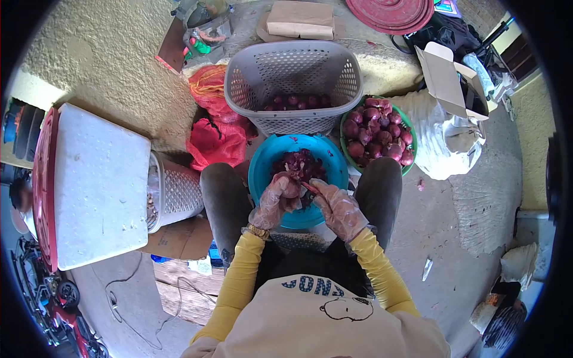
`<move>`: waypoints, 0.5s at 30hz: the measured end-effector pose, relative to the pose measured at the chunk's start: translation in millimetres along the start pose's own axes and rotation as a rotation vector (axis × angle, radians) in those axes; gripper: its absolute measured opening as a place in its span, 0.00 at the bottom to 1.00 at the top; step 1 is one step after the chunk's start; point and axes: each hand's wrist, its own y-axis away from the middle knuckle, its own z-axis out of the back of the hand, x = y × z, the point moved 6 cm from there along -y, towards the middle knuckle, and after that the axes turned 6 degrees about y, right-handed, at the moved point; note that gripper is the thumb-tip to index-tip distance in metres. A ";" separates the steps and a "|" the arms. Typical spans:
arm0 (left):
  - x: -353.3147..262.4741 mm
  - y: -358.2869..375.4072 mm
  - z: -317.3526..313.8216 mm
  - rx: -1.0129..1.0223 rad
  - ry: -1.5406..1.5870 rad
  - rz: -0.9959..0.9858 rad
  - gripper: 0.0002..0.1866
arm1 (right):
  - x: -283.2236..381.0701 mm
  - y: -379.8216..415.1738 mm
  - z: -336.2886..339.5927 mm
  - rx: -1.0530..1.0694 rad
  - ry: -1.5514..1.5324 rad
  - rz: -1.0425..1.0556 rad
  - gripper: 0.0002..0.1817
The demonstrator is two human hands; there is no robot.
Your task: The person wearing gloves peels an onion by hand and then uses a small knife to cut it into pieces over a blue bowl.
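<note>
A big white foam slab (98, 185) fills the left of the frame, lying on a red round tray (43, 179) beside a white perforated plastic bin (176, 191). In the upper middle stands a grey perforated plastic laundry basket (295, 89), with several peeled red onions (298, 100) lying in its bottom. To the right of it a white woven sack (444, 140) lies crumpled on the concrete floor (477, 215), with an open cardboard box (444, 77) above it. Left of the basket lie red and orange mesh sacks (215, 125).

Just below the basket, between the person's knees, sits a round turquoise plastic basin (271, 161) holding a heap of purple onion skins (301, 164). Touching its upper right is a green plastic bowl (409, 128) piled with unpeeled red onions (379, 131).

At the centre of the frame, over the basin, both hands wear clear plastic gloves. The left hand (276, 200) is curled around a partly peeled red onion (290, 190), cupping it from the left. The right hand (339, 209) is closed on a small knife (310, 188), whose tip meets the onion. A gold watch (258, 231) sits on the left wrist, at the cuff of a yellow sleeve (236, 280).
</note>
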 end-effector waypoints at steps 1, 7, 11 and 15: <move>-1.1 0.5 -1.4 0.002 0.005 -0.007 0.32 | 0.0 1.0 -0.5 -0.010 -0.001 0.009 0.24; -2.0 -1.4 1.9 0.040 -0.072 -0.014 0.30 | 6.3 1.4 -12.2 -0.050 0.117 -0.044 0.24; 1.3 -0.8 5.2 -0.025 -0.032 -0.014 0.31 | 8.3 -1.0 -13.3 -0.082 0.118 -0.028 0.24; 5.9 -3.9 6.0 0.033 0.063 0.058 0.32 | -0.8 2.8 -14.8 -0.064 0.082 -0.036 0.25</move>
